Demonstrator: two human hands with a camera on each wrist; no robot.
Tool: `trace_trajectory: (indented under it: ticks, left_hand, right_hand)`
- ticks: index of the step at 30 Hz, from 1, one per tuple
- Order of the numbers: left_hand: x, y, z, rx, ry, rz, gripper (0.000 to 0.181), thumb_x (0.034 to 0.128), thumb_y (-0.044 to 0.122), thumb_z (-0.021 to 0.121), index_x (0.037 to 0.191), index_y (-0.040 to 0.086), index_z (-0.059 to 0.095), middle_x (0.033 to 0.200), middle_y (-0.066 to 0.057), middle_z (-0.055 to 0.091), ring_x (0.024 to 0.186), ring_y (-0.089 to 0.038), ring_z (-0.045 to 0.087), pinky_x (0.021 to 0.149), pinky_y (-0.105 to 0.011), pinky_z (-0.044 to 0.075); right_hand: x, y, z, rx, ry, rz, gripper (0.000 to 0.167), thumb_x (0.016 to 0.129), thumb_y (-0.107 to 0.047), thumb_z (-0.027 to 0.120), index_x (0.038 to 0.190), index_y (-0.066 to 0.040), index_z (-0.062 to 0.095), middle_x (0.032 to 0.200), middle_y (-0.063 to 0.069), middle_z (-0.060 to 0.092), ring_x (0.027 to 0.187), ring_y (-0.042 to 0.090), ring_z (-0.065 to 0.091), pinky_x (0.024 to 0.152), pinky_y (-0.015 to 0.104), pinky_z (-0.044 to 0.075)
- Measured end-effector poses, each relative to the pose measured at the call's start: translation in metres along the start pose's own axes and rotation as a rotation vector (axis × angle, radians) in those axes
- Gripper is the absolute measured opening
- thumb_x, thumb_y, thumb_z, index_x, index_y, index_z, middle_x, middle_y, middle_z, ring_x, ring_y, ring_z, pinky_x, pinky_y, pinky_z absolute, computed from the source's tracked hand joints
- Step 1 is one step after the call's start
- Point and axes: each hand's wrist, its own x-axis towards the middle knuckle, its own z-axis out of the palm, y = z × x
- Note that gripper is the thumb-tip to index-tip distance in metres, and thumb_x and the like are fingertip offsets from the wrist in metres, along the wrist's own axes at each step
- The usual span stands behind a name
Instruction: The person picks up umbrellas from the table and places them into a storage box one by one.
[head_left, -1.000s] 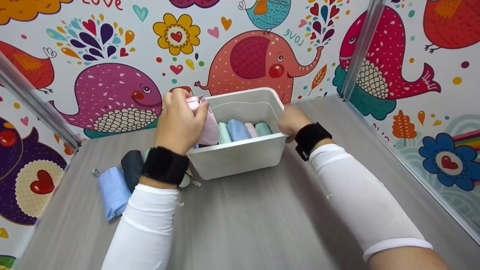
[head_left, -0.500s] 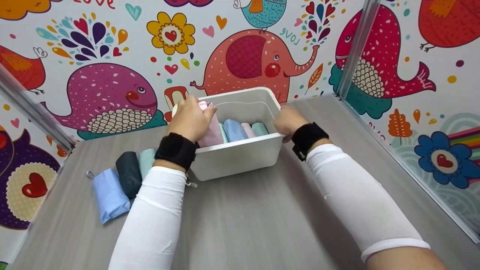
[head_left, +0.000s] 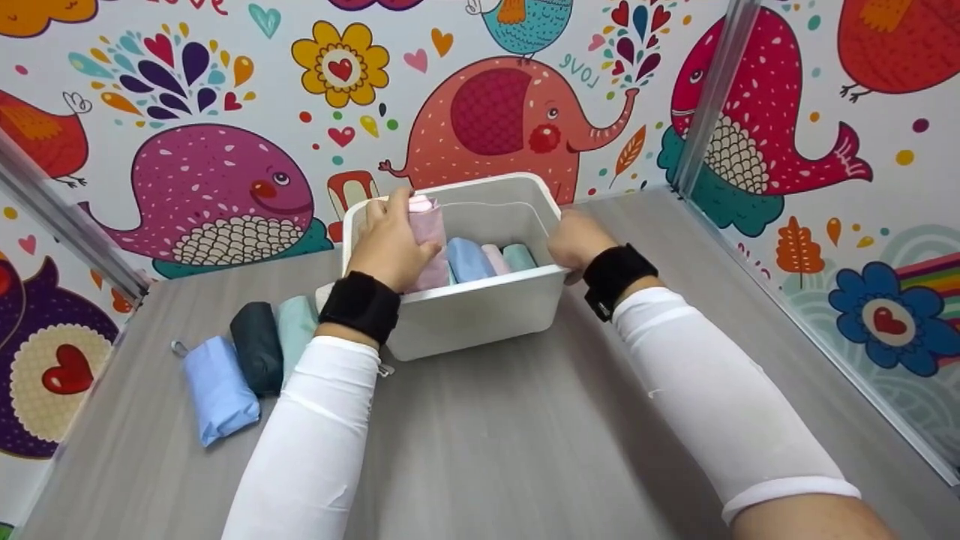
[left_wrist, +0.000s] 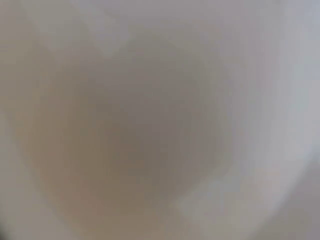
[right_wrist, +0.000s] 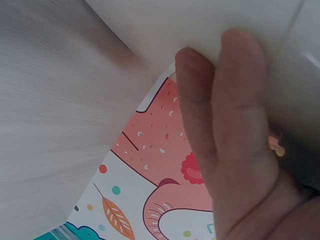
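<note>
A white bin (head_left: 480,319) holds rolled cloth-like bundles, among them a blue one (head_left: 469,260), a pale pink one (head_left: 496,259) and a green one (head_left: 519,258). At its left end my left hand (head_left: 391,244) grips a larger pink bundle (head_left: 427,225), which stands upright with its top near rim height. The hand hides part of that bundle. My right hand (head_left: 585,244) holds the bin's right rim; in the right wrist view its fingers (right_wrist: 242,95) lie against the outer wall (right_wrist: 150,30). The left wrist view is too blurred to tell things apart.
Left of the bin, a light blue pouch (head_left: 220,390), a dark pouch (head_left: 258,347) and a pale green one (head_left: 296,330) lie on the grey table (head_left: 495,442). My left forearm partly covers this group. Patterned walls (head_left: 225,187) stand behind and at both sides.
My left hand has moved rightward with the pink bundle, which now stands straighter at the bin's left end. More of the pale green pouch shows. My right hand keeps its hold on the rim.
</note>
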Motion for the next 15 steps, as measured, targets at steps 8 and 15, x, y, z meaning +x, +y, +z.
trace_trajectory:
  ticks: [8, 15]
  left_hand:
    - [-0.0006, -0.0012, 0.0033, 0.004, -0.044, 0.029, 0.082, 0.0983, 0.017, 0.071, 0.163, 0.024, 0.023, 0.153, -0.021, 0.052, 0.127, -0.038, 0.06, 0.117, -0.057, 0.043]
    - [0.002, 0.0031, 0.0069, 0.029, -0.083, 0.0, 0.089, 0.0986, 0.01, 0.067, 0.168, 0.027, 0.014, 0.141, -0.02, 0.062, 0.118, -0.036, 0.065, 0.108, -0.052, 0.053]
  right_hand:
    - [0.0008, 0.0, 0.0006, -0.003, 0.002, -0.001, 0.039, 0.094, 0.0, 0.046, 0.13, 0.01, 0.056, 0.122, 0.028, 0.064, 0.101, 0.043, 0.07, 0.054, 0.039, 0.062]
    - [0.0015, 0.0008, 0.0009, -0.027, 0.009, -0.012, 0.041, 0.091, 0.001, 0.041, 0.127, 0.014, 0.054, 0.123, 0.031, 0.063, 0.102, 0.047, 0.072, 0.052, 0.037, 0.062]
